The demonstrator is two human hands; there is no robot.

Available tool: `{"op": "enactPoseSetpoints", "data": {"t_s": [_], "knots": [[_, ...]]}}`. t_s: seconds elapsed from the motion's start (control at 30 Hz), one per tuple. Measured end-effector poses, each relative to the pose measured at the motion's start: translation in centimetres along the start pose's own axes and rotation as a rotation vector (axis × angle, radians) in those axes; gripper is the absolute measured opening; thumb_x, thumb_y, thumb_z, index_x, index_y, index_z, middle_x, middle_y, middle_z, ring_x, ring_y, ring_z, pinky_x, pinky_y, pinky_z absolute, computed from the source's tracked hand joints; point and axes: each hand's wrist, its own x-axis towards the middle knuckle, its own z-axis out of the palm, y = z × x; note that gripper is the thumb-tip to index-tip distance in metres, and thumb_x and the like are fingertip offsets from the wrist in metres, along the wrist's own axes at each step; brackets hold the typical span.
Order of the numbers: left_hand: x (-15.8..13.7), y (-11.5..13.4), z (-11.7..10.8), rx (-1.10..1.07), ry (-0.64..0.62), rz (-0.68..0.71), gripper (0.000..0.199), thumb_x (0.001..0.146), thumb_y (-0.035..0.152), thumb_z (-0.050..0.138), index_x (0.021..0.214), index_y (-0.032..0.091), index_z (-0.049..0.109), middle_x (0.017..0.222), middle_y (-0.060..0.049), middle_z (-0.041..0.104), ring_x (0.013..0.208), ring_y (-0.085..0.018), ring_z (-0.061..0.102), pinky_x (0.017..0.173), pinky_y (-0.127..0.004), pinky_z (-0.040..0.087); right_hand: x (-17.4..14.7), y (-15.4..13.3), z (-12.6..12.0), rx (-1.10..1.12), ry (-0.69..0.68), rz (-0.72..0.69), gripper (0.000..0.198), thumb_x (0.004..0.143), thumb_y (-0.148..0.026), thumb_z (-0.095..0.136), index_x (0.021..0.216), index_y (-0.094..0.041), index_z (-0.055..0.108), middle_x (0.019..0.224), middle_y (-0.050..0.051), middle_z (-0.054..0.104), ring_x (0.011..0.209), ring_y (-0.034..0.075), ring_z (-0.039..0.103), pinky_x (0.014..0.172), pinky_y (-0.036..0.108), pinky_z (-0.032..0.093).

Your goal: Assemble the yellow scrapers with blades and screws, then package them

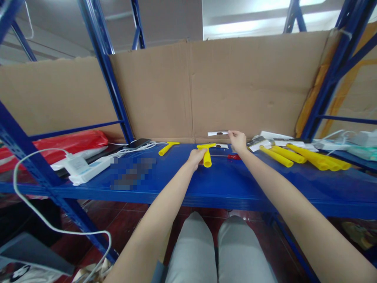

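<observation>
My left hand (196, 158) is closed round a yellow T-shaped handle (207, 160), its hollow round end facing me. Up and to the right, my right hand (238, 140) pinches the end of a thin white strip (217, 133) with a dark mark on it. Below that strip, another small white piece (222, 146) lies behind the handle. Under my right wrist is a red tool handle (233, 157), with a thin shaft running left toward my left hand. A second yellow T-shaped handle (168, 148) lies farther left, touched by neither hand.
Several yellow tubes (306, 157) lie on the blue shelf (176, 181) at right, beside white papers (269, 137). A power strip (91, 171), cables and a dark phone (138, 144) sit at left. Cardboard (235, 78) stands along the back, between blue posts (113, 86).
</observation>
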Motion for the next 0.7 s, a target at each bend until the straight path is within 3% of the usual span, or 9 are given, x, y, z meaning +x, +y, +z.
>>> {"op": "enactPoseSetpoints", "data": {"t_s": [0.1, 0.23, 0.43, 0.7], "knots": [[0.0, 0.1, 0.0, 0.028, 0.021, -0.006, 0.021, 0.081, 0.024, 0.061, 0.091, 0.006, 0.069, 0.076, -0.009, 0.071, 0.062, -0.016, 0.066, 0.051, -0.021, 0.045, -0.5, 0.4, -0.1, 0.216, 0.101, -0.011, 0.029, 0.082, -0.035, 0.057, 0.090, -0.012, 0.073, 0.087, 0.013, 0.074, 0.083, 0.025, 0.070, 0.080, 0.036, 0.052], [-0.1, 0.2, 0.0, 0.024, 0.026, -0.012, 0.021, 0.082, 0.022, 0.060, 0.090, 0.006, 0.069, 0.076, -0.010, 0.071, 0.061, -0.016, 0.066, 0.049, -0.021, 0.044, -1.8, 1.2, -0.1, 0.482, 0.141, 0.095, 0.026, 0.077, -0.037, 0.063, 0.081, -0.013, 0.071, 0.074, 0.010, 0.073, 0.069, 0.023, 0.070, 0.068, 0.036, 0.057], [-0.5, 0.4, 0.0, -0.004, 0.068, -0.021, 0.017, 0.081, 0.021, 0.060, 0.087, 0.007, 0.068, 0.072, -0.009, 0.070, 0.059, -0.017, 0.065, 0.046, -0.021, 0.042, -2.4, 1.4, -0.2, 0.602, 0.149, 0.182, 0.011, 0.071, -0.025, 0.067, 0.069, -0.017, 0.061, 0.063, 0.003, 0.067, 0.060, 0.018, 0.067, 0.062, 0.033, 0.058], [-0.7, 0.6, -0.1, -0.013, 0.056, -0.019, 0.018, 0.083, 0.020, 0.059, 0.088, 0.006, 0.069, 0.070, -0.010, 0.070, 0.059, -0.017, 0.064, 0.046, -0.022, 0.042, -2.5, 0.8, -0.6, 0.751, 0.064, 0.315, 0.019, 0.072, -0.007, 0.064, 0.086, -0.017, 0.056, 0.054, -0.007, 0.057, 0.052, 0.011, 0.062, 0.057, 0.026, 0.060]]}}
